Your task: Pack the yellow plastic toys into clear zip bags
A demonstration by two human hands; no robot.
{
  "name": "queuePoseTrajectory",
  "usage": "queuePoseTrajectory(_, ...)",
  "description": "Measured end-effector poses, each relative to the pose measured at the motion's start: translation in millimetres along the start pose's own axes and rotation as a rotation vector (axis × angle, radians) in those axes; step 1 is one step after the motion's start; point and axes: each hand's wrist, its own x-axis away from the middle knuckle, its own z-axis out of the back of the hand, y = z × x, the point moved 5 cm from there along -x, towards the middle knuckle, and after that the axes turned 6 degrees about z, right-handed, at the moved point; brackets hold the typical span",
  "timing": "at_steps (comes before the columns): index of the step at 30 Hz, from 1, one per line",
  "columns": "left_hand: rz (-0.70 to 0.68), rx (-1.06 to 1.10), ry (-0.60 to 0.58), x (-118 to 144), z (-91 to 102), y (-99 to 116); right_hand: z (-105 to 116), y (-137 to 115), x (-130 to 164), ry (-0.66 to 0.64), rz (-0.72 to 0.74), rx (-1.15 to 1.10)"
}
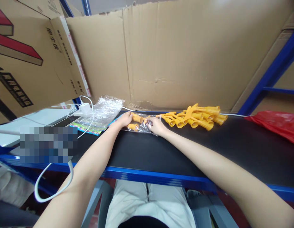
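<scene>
A clear plastic bag point(143, 129) lies on the black tabletop between my hands. Inside or on it are orange-yellow plastic pieces with flared, cup-like ends, one piece point(137, 117) above another piece point(133, 127). My left hand point(125, 119) is closed on the bag's left part, its fingertips beside the upper piece. Curled at the bag's right end, my right hand point(158, 126) pinches the thin end of an orange plastic piece point(146, 120); the fingers partly hide it. Just right of this hand, a pile of similar yellow pieces point(191, 116) with branching stems rests on the table.
Left of my hands lie clear plastic packaging point(106, 107) and a colourful printed card point(91, 129). A white charger point(85, 108) with cables sits farther left. Red plastic point(277, 123) lies at right. Cardboard point(184, 57) walls the back; a blue rail point(156, 177) edges the front.
</scene>
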Motion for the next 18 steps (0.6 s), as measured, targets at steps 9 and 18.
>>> queuePoseTrajectory(9, -0.032, -0.058, 0.200, 9.7, 25.0, 13.0, -2.1, 4.2, 0.8, -0.074, -0.089, -0.007)
queuePoseTrajectory(18, -0.040, -0.136, -0.086, 17.5, 24.9, 31.5, -6.6, 7.0, -0.8, -0.152, -0.120, 0.034)
